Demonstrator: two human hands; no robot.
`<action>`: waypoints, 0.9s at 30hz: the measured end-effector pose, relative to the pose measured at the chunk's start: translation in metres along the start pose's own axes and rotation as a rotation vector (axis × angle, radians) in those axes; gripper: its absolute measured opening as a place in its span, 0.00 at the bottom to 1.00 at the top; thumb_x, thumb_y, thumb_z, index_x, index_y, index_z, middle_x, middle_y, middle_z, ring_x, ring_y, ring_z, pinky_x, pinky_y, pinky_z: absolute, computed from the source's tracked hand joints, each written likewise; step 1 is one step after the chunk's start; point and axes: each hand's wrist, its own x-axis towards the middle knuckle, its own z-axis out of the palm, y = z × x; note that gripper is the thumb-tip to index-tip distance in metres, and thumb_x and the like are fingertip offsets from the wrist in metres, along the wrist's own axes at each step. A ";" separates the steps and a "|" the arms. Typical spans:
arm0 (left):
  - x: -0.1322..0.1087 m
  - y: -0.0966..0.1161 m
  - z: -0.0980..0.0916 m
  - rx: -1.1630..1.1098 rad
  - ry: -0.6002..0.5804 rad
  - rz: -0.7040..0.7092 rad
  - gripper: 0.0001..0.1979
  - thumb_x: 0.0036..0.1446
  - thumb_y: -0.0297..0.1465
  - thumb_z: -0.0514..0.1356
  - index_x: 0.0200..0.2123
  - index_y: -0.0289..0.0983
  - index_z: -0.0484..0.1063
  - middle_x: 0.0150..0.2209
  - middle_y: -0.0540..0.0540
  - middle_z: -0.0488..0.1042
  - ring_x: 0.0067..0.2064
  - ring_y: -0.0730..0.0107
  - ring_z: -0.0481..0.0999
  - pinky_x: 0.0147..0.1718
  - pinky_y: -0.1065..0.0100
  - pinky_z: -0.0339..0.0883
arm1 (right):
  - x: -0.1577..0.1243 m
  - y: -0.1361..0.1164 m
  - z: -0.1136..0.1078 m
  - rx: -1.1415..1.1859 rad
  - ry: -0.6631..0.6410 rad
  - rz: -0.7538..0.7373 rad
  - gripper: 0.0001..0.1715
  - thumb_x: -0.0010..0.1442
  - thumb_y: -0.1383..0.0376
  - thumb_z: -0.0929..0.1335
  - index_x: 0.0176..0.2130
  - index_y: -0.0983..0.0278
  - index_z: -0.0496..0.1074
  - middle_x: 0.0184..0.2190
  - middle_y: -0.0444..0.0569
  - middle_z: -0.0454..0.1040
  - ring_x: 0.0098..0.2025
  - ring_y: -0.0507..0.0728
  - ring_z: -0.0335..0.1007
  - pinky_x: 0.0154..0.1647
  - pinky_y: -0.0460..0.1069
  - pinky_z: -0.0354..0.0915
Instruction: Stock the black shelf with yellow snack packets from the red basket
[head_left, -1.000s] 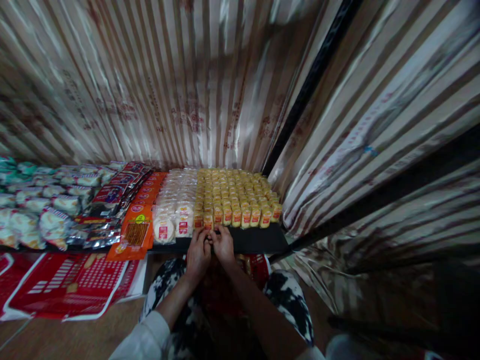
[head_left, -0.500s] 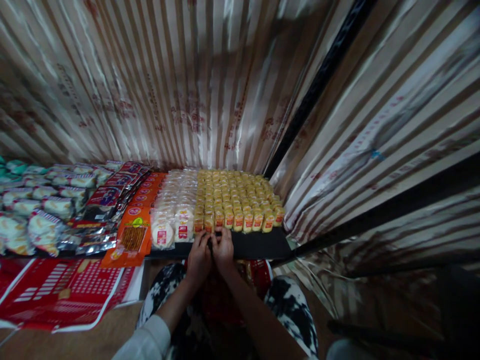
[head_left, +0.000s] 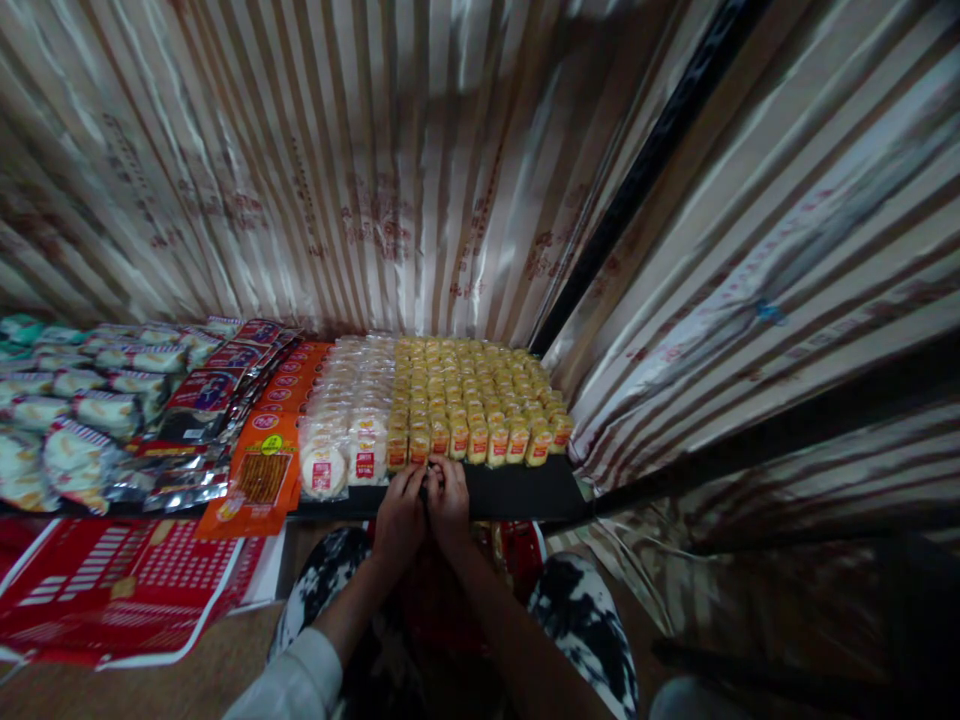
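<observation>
My left hand (head_left: 397, 515) and my right hand (head_left: 449, 505) are side by side at the front edge of a black tray (head_left: 517, 490). Their fingertips touch the nearest of the small yellow packets (head_left: 472, 400), which stand in neat rows and fill the tray's right part. Both hands look pinched on a packet at the front row, though what lies between the fingers is hidden. Round white cakes in clear wrappers (head_left: 352, 420) fill the rows just to the left.
Orange snack packs (head_left: 266, 470), dark red packs (head_left: 214, 385) and white-and-green bags (head_left: 82, 410) lie further left. A red printed bag (head_left: 112, 580) lies flat on the floor. Striped shiny curtain (head_left: 360, 180) hangs behind and to the right. My patterned knees (head_left: 577, 610) are below.
The view has drifted slightly downward, so the tray sits a bit lower in frame. My hands stay together at the front row of yellow packets.
</observation>
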 end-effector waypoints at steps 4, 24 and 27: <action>0.003 -0.002 0.002 0.054 0.027 -0.016 0.21 0.57 0.21 0.47 0.54 0.33 0.64 0.49 0.38 0.69 0.52 0.64 0.68 0.50 0.63 0.66 | -0.002 0.000 -0.002 0.036 -0.072 -0.053 0.20 0.61 0.67 0.57 0.48 0.61 0.70 0.39 0.50 0.69 0.42 0.54 0.68 0.45 0.48 0.66; -0.073 0.014 0.012 -0.164 -0.151 -0.162 0.17 0.55 0.22 0.48 0.43 0.37 0.70 0.44 0.42 0.71 0.48 0.67 0.70 0.49 0.63 0.65 | -0.060 0.006 -0.059 0.059 -0.338 0.112 0.23 0.58 0.68 0.59 0.52 0.61 0.67 0.42 0.50 0.74 0.45 0.55 0.69 0.49 0.52 0.65; -0.098 0.013 0.042 -0.125 -0.336 -0.350 0.17 0.55 0.21 0.48 0.45 0.35 0.70 0.44 0.40 0.72 0.48 0.63 0.71 0.48 0.61 0.66 | -0.083 0.017 -0.064 0.079 -0.453 0.152 0.29 0.58 0.70 0.57 0.59 0.61 0.59 0.42 0.49 0.74 0.45 0.54 0.70 0.50 0.52 0.65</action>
